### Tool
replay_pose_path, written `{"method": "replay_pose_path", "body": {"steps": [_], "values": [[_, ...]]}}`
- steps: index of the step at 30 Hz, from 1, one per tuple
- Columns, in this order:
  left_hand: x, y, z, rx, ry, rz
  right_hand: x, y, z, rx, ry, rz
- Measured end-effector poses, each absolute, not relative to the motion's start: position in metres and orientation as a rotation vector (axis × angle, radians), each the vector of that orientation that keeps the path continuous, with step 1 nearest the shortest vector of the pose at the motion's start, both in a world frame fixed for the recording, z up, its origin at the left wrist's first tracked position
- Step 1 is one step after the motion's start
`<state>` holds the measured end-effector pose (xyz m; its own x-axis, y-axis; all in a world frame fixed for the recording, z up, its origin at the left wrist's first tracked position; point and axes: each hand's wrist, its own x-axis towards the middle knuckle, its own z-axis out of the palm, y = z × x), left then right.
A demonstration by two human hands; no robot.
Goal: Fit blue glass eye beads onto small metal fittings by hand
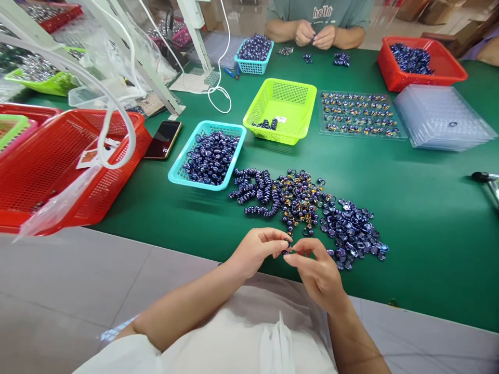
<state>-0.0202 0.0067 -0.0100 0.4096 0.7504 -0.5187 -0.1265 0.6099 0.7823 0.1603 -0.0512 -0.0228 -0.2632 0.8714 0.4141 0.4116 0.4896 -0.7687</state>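
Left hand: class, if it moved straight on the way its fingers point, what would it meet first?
Probably the right hand, whose fingers share the small dark piece the left hand pinches.

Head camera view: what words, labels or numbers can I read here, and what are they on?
"hello": on the green T-shirt of the person across the table.
White tag in the lime-green basket: too small to read.
Printed card in the red basket: blurred, unreadable.
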Motion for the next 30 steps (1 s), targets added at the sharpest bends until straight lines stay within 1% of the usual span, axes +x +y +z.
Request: {"method": "replay_pose_path", "body": {"steps": [3,6,15,23,30], "values": [[-0.020,0.009,-0.011,0.593,0.964,0.558,0.163,-0.049,-0.019,-1.043,-2.060,0.340],[-0.019,0.009,-0.010,0.546,0.945,0.536,0.164,-0.047,-0.020,-1.007,-2.086,0.211],[-0.020,0.001,-0.005,0.894,1.023,0.644,0.154,-0.057,-0.031,-1.154,-1.675,0.451],[-0.019,-0.005,-0.001,0.997,0.994,0.724,0.150,-0.058,-0.029,-1.210,-1.653,0.440],[-0.025,-0.005,-0.010,1.274,1.001,0.743,0.149,-0.057,-0.030,-1.230,-1.661,0.435]]}}
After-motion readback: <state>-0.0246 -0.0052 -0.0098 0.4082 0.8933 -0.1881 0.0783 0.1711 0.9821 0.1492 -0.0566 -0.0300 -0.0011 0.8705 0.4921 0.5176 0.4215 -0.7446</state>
